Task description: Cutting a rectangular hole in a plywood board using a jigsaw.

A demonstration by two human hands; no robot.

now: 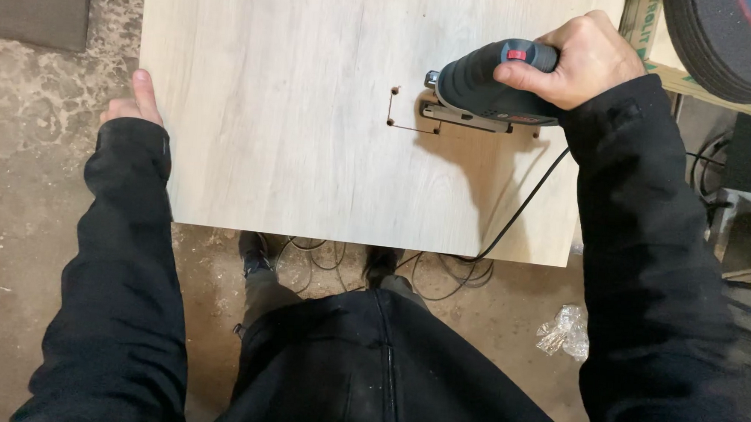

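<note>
Jigsaw (485, 88), gripped by the right hand (585, 59), sits on the board (295, 104); left hand (133, 104) only steadies the board's edge, so it may shift or snag the cord (521, 206).

Pale wood-grain panel, plastic jigsaw, rough concrete floor

The panel (312, 105) looked like light wood or laminate, matt and smooth with faint grey grain streaks. The jigsaw (493, 84) had a dark, slightly rubbery matt plastic body, a glossy red button, and a metal base plate with a dull shine. Its cable (521, 206) was thin black rubber or plastic. The floor (34, 185) was rough, blotchy concrete. The sleeves (124, 266) were matt black cloth. A crumpled bit of clear plastic wrap (564, 330) glinted, and the stacked discs (731, 45) looked gritty, dark and matt.
</note>
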